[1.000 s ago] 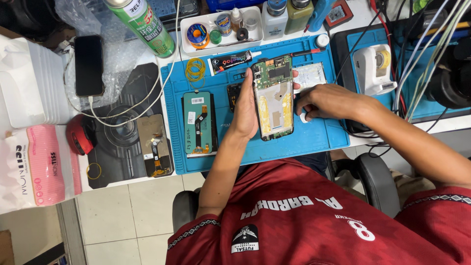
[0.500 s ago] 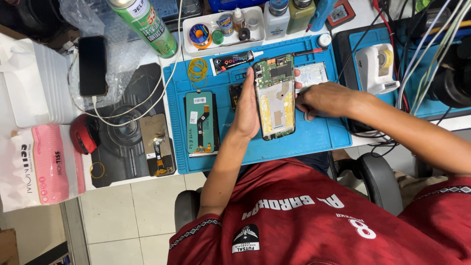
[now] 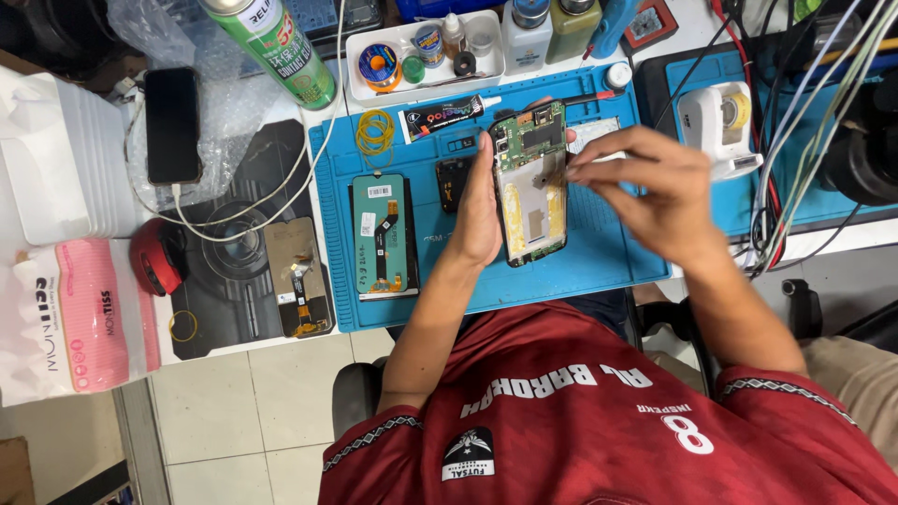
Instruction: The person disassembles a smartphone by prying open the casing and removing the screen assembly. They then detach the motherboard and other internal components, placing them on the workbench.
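Left hand (image 3: 479, 210) cupped — right hand (image 3: 645, 187) pinching.

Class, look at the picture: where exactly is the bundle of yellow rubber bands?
In the head view, the yellow rubber bands lie at the blue mat's upper-left corner, below the white tray.

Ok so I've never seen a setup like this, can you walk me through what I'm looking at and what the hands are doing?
This is one view from a camera worn on a person's head, looking down at a repair bench. The left hand holds an opened phone upright by its edge, circuit board showing. The right hand has its fingertips at the phone's other edge, pinching something too small to make out. Under both lies a blue work mat. On it sit a spare phone screen lying face down, yellow rubber bands and a glue tube. Beside the mat are a green spray can, a black phone on a cable and a pink tissue pack.
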